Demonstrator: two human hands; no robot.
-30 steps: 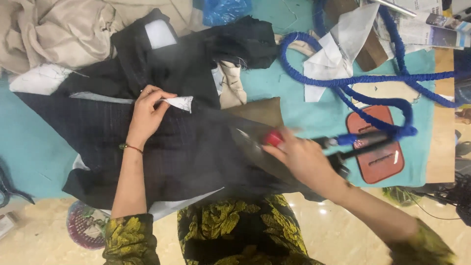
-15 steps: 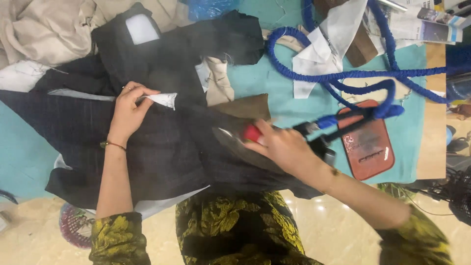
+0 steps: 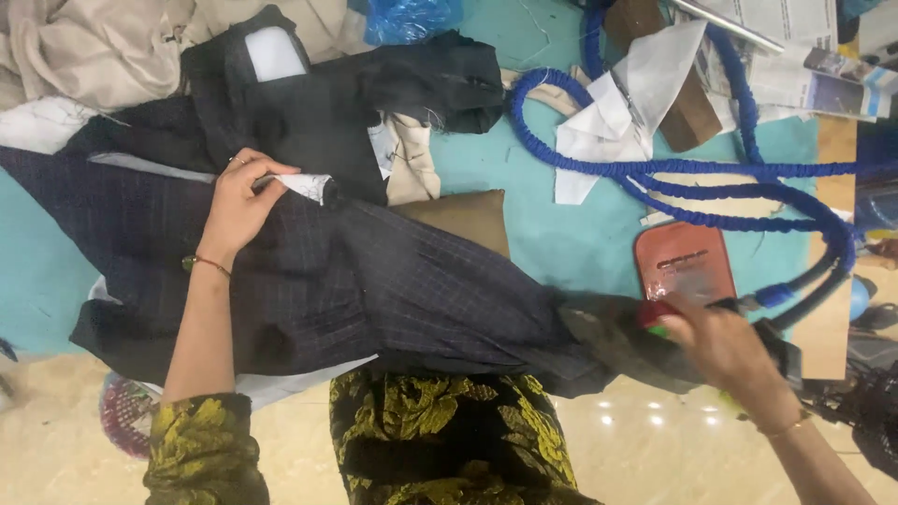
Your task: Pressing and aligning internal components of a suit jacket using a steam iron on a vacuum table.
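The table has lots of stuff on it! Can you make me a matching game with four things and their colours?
Things:
1. hose
2. iron rest
3. plastic bag
4. cushion

Colours:
a. brown
b. shiny light blue
c. reddish orange
d. dark blue, looped in coils

Pairs: 1-d, 2-c, 3-b, 4-a

The left hand presses on the dark checked cloth; the right hand grips an iron beside the iron rest.
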